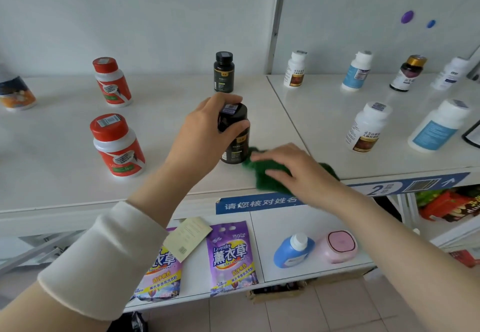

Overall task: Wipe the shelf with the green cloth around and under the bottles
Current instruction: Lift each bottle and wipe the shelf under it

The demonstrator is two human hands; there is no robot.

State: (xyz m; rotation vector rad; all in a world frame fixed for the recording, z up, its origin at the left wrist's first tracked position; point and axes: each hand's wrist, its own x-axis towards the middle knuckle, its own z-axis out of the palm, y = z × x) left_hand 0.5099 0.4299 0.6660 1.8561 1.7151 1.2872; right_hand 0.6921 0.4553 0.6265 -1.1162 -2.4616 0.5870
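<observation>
the green cloth (270, 173) lies bunched on the white shelf (166, 113) just right of centre in the frame, close to the shelf's front edge, and the right hand (288, 168) rests flat on top of it with fingers spread and pointing left, palm down, pressing rather than gripping. touching the cloth's left side is a black bottle (235, 134), which the left hand (205, 134) has by the cap and upper body, thumb in front and fingers curled round the back; whether the bottle's base is lifted or on the shelf cannot be told, though it leans slightly. a second black bottle (224, 72) stands well behind it near the back wall. to the left, two red-capped bottles (117, 144) stand apart from each other with a wide bare stretch of shelf between them and the hands. a seam runs diagonally from the back wall down to the front edge just right of the cloth; beyond it, in the upper right, white bottles (367, 126) stand spaced out, with open surface between them. the front edge carries a blue label strip (259, 203). below, a lower shelf holds purple detergent bags (231, 256), a blue bottle (292, 251) and a pink container (337, 246).
</observation>
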